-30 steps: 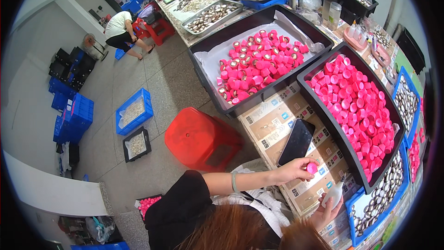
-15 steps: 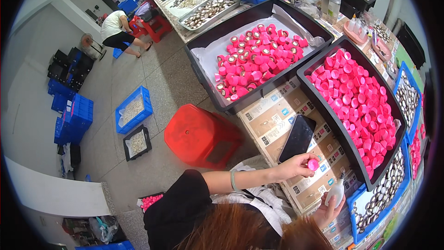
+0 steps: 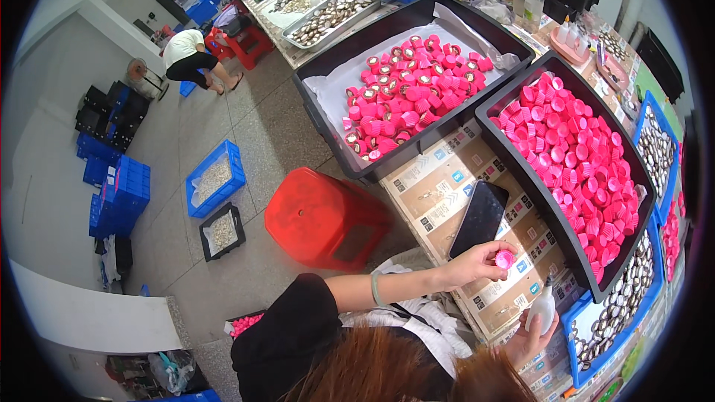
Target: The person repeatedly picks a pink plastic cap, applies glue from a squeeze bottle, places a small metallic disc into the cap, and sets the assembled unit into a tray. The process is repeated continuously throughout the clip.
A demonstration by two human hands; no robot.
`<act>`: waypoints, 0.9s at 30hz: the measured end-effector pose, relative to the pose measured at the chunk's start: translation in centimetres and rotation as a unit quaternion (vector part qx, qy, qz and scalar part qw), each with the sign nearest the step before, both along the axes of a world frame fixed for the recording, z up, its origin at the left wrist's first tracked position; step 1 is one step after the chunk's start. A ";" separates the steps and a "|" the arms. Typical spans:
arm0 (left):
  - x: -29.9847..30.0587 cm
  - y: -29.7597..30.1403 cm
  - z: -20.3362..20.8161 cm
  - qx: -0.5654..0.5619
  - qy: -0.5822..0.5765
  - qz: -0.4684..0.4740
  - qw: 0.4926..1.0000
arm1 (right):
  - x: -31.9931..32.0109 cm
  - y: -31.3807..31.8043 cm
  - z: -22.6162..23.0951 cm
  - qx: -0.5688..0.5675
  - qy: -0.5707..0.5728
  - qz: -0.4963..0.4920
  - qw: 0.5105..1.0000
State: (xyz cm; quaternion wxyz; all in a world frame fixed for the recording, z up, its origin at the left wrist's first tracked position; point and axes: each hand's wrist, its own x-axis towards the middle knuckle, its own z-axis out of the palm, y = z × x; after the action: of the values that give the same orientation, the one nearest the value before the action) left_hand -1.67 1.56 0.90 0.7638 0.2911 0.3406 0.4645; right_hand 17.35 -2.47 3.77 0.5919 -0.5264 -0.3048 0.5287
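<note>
My left hand (image 3: 477, 265) pinches a small pink fluted cup (image 3: 505, 259) between thumb and fingers above the table's near edge. Its open side faces up toward me. In my right hand (image 3: 526, 344), just below and to the right, a white squeeze bottle (image 3: 543, 308) with a thin dark tip points upward. The tip is apart from the cup. Beside the left hand lies a black phone (image 3: 480, 217). Right of it stands a black tray (image 3: 523, 211) heaped with similar pink cups (image 3: 570, 152).
A larger black tray (image 3: 337, 150) holds pink cups, several with round metallic-edged pieces in them. Blue trays (image 3: 572, 327) of round pieces line the right side. A red stool (image 3: 320, 216) stands left of the table. Another person (image 3: 186, 48) bends over at the far left.
My hands keep their grips, with almost no movement. The whole view has shifted slightly. The person at the back has bent lower.
</note>
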 end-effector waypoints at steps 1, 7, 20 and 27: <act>0.1 0.0 0.0 -0.001 0.000 0.000 1.000 | 0.0 0.0 0.2 -0.001 0.004 0.000 1.000; 0.7 1.5 0.3 0.052 0.015 0.047 0.997 | 0.0 0.4 1.1 -0.008 0.013 -0.059 0.998; 1.2 0.1 2.7 0.047 0.044 -0.028 0.998 | 0.2 -0.7 2.8 0.148 -0.059 -0.016 0.987; 1.4 -0.2 2.8 0.037 0.028 -0.041 0.998 | -0.4 -1.6 3.2 0.249 -0.220 -0.004 0.943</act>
State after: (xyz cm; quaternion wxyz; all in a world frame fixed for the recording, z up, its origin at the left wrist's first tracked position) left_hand -0.31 1.40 3.67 0.7613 0.3460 0.3318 0.4366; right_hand 16.99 -4.02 6.96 0.6245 -0.4662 -0.5473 0.3051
